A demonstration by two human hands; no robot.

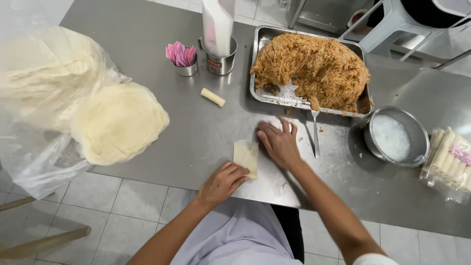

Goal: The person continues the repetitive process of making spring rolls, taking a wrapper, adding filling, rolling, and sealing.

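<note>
A pale wrapper [246, 156] is being pressed flat at the steel table's [147, 39] near edge, left hand [223, 182] pinching its corner, right hand [278, 142] spread flat. Uneven pressure could probably tear it.

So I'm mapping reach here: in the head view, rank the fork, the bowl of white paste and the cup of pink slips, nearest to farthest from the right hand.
From the right hand:
1. Fork, just to its right.
2. Bowl of white paste, farther right.
3. Cup of pink slips, far back-left.
</note>
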